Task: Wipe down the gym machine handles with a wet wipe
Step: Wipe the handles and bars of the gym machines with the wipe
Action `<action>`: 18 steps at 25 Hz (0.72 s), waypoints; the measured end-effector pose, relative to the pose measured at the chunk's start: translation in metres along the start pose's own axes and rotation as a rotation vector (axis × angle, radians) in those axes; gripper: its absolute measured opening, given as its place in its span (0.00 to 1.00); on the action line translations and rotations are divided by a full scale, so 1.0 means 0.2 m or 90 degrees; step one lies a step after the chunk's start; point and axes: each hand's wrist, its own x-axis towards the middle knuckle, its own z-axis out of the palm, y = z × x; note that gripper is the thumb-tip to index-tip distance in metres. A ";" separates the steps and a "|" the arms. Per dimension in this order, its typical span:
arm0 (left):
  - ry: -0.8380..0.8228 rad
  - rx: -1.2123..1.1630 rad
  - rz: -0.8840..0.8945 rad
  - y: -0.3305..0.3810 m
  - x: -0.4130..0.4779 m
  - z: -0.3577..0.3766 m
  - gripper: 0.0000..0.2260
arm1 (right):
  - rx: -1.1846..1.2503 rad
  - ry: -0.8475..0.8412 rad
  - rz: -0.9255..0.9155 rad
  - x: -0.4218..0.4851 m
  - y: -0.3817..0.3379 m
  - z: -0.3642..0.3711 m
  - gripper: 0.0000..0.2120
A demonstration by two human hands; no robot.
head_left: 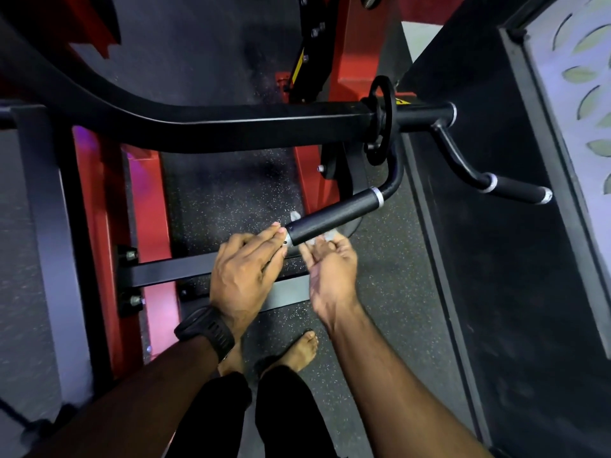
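Speckled rubber floor (224,200) lies under the red frame (148,200). Left hand (244,269), fingers (266,241) straight, touches the end of the near handle (330,219); right hand (330,269) grips the wet wipe (325,237) under it. Better to wrap the wipe fully around and slide along; the 2nd handle (515,189) is far right.

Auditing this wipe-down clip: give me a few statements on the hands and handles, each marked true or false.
1. A watch sits on the left wrist. True.
2. The right hand is empty. False: it holds the wipe under the near handle.
3. The left hand has straight fingers touching the near handle's end. True.
4. The person wears shoes. False: the feet are bare.
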 end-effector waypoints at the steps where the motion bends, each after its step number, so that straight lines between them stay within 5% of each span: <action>1: -0.001 -0.002 -0.002 0.00 0.00 0.00 0.14 | 0.003 0.013 -0.005 0.00 0.00 -0.01 0.10; 10: 0.020 0.004 0.008 0.00 -0.01 0.01 0.14 | 0.007 0.014 0.006 -0.02 0.10 0.02 0.08; 13: 0.020 0.007 0.005 -0.01 -0.01 0.02 0.13 | -0.104 -0.084 -0.003 -0.07 0.18 -0.01 0.09; 15: 0.018 0.009 -0.002 -0.01 -0.02 0.03 0.13 | -0.228 -0.125 -0.098 -0.12 0.19 -0.08 0.07; 18: 0.016 0.001 -0.006 -0.01 -0.01 0.03 0.13 | -0.558 -0.093 -0.488 -0.10 0.06 -0.17 0.08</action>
